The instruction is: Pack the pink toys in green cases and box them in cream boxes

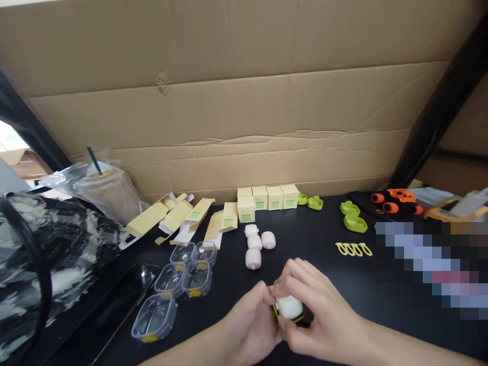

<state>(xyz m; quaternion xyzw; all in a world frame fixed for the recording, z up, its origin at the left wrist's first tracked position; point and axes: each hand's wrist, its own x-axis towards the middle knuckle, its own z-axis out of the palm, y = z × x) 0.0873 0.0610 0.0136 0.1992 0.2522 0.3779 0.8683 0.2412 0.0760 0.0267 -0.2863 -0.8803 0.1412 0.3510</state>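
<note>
Close to the table's front edge, a small white rounded case (290, 307) with a yellow-green rim along its lower side sits between my hands. My left hand (253, 317) curls around its left side, thumb at the upper edge. From above and the right, my right hand (318, 300) grips it with bent fingers; part of the case is hidden beneath them. Just beyond lie several loose rounded cases, including a white one (254, 242) and a pale pink one (268, 240). To the right are yellow-green moulded covers (355, 223) and a row of pale yellow loops (354, 249).
Clear plastic containers (155, 316) stand at left, beside a dark phone-like slab (114, 305). Cream boxes (275, 197) line the back near unfolded cartons (147, 218). A bagged cup (101, 190), a furry black-and-white bag (57, 259) and an orange-black toy (398, 201) flank the table.
</note>
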